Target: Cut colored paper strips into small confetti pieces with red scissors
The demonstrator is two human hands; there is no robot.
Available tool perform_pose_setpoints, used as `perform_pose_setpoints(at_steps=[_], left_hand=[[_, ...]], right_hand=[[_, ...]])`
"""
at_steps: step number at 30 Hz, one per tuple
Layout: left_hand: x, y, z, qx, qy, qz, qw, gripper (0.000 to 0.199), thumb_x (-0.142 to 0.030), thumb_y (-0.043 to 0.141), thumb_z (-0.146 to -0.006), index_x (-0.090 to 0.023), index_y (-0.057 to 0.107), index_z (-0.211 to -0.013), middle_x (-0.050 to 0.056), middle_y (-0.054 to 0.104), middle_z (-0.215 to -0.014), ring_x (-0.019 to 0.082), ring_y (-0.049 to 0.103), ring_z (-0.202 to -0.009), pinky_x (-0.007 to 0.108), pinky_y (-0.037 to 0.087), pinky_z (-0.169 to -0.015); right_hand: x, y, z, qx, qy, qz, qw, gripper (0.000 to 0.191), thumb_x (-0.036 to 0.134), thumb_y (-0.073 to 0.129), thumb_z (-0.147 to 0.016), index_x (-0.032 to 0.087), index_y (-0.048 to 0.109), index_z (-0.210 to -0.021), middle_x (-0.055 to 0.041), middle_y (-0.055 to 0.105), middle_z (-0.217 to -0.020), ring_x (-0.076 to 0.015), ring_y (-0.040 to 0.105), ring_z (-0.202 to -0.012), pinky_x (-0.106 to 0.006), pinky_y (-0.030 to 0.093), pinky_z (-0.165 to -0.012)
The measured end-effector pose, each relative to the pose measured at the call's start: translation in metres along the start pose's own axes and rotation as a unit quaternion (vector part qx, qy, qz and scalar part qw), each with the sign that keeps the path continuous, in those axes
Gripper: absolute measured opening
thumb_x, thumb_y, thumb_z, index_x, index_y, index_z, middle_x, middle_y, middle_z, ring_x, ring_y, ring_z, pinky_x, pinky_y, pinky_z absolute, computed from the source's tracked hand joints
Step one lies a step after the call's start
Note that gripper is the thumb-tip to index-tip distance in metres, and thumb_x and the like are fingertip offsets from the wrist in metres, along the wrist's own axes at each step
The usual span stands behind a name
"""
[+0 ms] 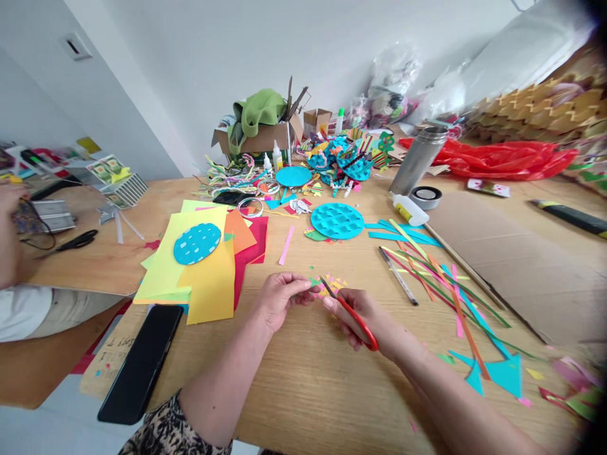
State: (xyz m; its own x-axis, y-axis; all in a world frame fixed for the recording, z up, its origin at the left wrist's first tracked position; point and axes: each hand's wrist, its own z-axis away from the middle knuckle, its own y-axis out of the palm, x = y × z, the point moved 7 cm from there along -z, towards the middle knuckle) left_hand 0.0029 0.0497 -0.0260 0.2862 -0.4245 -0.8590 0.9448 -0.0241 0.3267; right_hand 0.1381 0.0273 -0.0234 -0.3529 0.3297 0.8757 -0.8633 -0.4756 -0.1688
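My right hand (363, 316) is closed round the handles of red scissors (355, 316), whose dark blades point up and to the left. Between the thumb and fingers of my left hand (283, 297) is a small piece of green paper (314, 284), close to the scissor tips. Under and behind the blades lies a little heap of pink and yellow paper snippets (336, 282). Farther back sits a round blue foam piece (337, 221) with a dimpled surface. A pink paper strip (287, 245) lies behind my left hand.
Coloured paper sheets (161, 265) with a spotted blue disc (196, 244) and a black phone (141, 363) lie to the left. Paper strips (455, 297), a pen (398, 276), cardboard (526, 265) and a metal flask (417, 161) are to the right. Another person's arm (7, 234) shows at far left.
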Motion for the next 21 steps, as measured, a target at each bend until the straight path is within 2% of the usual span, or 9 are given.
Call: perform_pose_setpoints(at_steps=[4, 8, 14, 21], left_hand=[[0.005, 0.002, 0.002, -0.051, 0.038, 0.079, 0.995, 0.019, -0.026, 0.075, -0.058, -0.012, 0.067, -0.069, 0.008, 0.071, -0.073, 0.015, 0.063, -0.066, 0.028, 0.048, -0.068], [0.014, 0.006, 0.005, -0.078, 0.047, 0.123, 0.988, 0.016, -0.024, 0.074, -0.06, -0.013, 0.068, -0.069, 0.006, 0.07, -0.07, 0.015, 0.064, -0.067, 0.029, 0.049, -0.069], [0.018, 0.014, 0.012, -0.088, 0.061, 0.146, 0.983, 0.01, -0.021, 0.072, -0.062, -0.014, 0.067, -0.064, 0.004, 0.068, -0.069, 0.013, 0.061, -0.068, 0.026, 0.047, -0.068], [0.022, 0.018, 0.017, -0.101, 0.054, 0.173, 0.978, 0.011, -0.021, 0.074, -0.059, -0.014, 0.067, -0.064, 0.005, 0.068, -0.07, 0.015, 0.06, -0.071, 0.027, 0.045, -0.069]], right_hand=[[0.005, 0.004, 0.001, 0.004, -0.032, -0.022, 0.999, 0.046, 0.061, 0.055, -0.074, 0.02, 0.04, -0.06, 0.0038, 0.052, -0.039, -0.0088, 0.048, -0.033, -0.019, 0.035, -0.036], [-0.001, 0.009, -0.002, 0.002, -0.035, -0.057, 0.998, 0.045, 0.061, 0.055, -0.073, 0.02, 0.04, -0.064, 0.004, 0.054, -0.042, -0.0098, 0.051, -0.035, -0.019, 0.037, -0.036], [0.0, 0.012, -0.002, -0.007, -0.04, -0.052, 0.998, 0.045, 0.061, 0.056, -0.073, 0.02, 0.039, -0.066, 0.0049, 0.052, -0.042, -0.0091, 0.049, -0.034, -0.018, 0.034, -0.035], [0.005, 0.013, 0.001, -0.027, -0.048, -0.04, 0.998, 0.046, 0.063, 0.054, -0.073, 0.021, 0.038, -0.065, 0.0059, 0.049, -0.039, -0.0089, 0.046, -0.032, -0.018, 0.031, -0.033]])
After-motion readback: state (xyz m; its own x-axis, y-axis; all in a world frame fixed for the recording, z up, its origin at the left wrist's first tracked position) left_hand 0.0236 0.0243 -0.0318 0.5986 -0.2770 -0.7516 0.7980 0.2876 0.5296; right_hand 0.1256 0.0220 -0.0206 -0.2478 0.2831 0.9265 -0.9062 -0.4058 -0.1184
